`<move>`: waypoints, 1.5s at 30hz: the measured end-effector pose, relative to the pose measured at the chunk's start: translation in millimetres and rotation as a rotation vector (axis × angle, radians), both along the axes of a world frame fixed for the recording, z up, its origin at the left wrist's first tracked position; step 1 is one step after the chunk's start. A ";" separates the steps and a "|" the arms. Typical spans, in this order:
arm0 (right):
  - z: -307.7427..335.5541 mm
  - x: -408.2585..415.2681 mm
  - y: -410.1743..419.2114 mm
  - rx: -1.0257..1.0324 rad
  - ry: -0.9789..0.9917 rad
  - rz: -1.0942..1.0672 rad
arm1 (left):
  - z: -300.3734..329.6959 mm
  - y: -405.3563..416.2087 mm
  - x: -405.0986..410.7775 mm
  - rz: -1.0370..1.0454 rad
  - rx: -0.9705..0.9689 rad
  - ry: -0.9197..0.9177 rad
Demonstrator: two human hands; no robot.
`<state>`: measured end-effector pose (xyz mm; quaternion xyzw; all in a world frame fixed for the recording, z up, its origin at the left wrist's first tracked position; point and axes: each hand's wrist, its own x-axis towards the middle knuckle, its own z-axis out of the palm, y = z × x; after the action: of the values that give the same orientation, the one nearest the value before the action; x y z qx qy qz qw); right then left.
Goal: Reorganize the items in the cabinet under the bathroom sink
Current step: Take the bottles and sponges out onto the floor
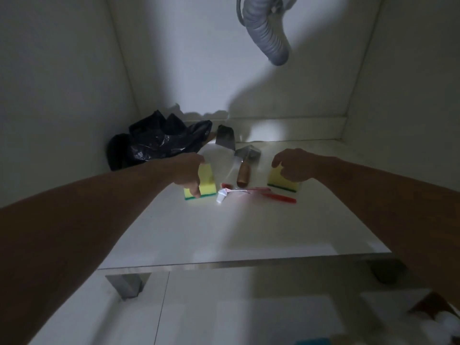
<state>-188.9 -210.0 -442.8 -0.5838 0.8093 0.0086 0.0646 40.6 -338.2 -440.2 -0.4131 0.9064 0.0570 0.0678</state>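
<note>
left sponge: the yellow-and-green sponge [202,185] sits on the cabinet floor [224,235], left of middle, and the left hand [190,174] has it pinched, thumb down the front face and fingers over the top.

right sponge: the twin sponge [278,181] sits well apart on the right. The right hand [293,168] is draped over its top with the fingers curled down. It's touching for sure, but it's too dark to tell if that's a real grip or just resting.

stuff in between: a white tube [222,195] and a red toothbrush [276,196] lie just in front of the sponges, the tube nearly touching the left one. Behind them is a scraper [242,170] with a wooden handle, and a second metal blade [225,138] further back.

what could go wrong: I reckon dragging either sponge inward will shove the tube or toothbrush along, and reaching back risks catching a knuckle on a blade. Sponges are squishy, so a loose pinch might just slip.

tight spots: a black plastic bag [159,143] fills the back-left corner against the wall, so not much give there. A grey drain hose [267,33] hangs overhead, mind it when lifting.

free room: the floor in front of the items up to the front edge [249,262] looks open, same for the back right.
</note>
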 end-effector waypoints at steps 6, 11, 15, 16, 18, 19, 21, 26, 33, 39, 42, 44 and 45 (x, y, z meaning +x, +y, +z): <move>-33.2 -20.9 -18.0 0.029 -0.012 -0.082 | -25.9 -24.2 -7.3 0.018 0.023 -0.099; -32.7 -26.8 -25.5 -0.078 0.002 -0.128 | -37.3 -33.7 -6.7 0.013 0.031 -0.030; -36.4 -31.0 -29.3 -0.154 -0.146 -0.304 | -36.1 -40.5 -6.1 0.031 0.062 0.062; -37.8 -31.9 -29.4 -0.186 -0.188 -0.353 | -35.2 -40.3 -6.1 0.034 0.057 0.074; -38.2 -33.1 -26.5 -0.249 -0.262 -0.422 | -33.8 -39.4 -5.4 0.035 0.040 0.100; -38.1 -34.8 -24.3 -0.277 -0.288 -0.437 | -32.7 -37.7 -5.0 0.032 0.022 0.108; -35.1 -38.2 -17.6 -0.325 -0.337 -0.460 | -28.5 -33.6 -3.7 0.025 -0.010 0.136; -13.3 -35.8 9.5 -0.386 -0.477 -0.399 | -4.5 -15.1 -1.7 -0.034 -0.075 0.193; 16.9 -3.0 57.0 -0.325 -0.659 -0.289 | 31.4 45.1 -1.1 -0.132 -0.065 0.158; 28.2 42.2 99.9 -0.128 -0.561 -0.253 | 29.7 122.0 8.0 -0.175 0.016 0.013; 28.6 63.9 124.9 -0.038 -0.610 -0.248 | 21.9 158.8 14.4 -0.231 0.049 -0.004; 25.8 75.1 141.7 0.018 -0.641 -0.245 | 14.9 179.5 21.3 -0.249 0.084 -0.035; 23.1 80.7 149.6 0.035 -0.653 -0.245 | 10.6 188.8 26.3 -0.257 0.097 -0.055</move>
<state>-108.2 -60.4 -419.7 -0.4529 0.8098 -0.1724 0.3308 66.8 -149.4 -429.6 -0.2915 0.9457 0.0802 0.1190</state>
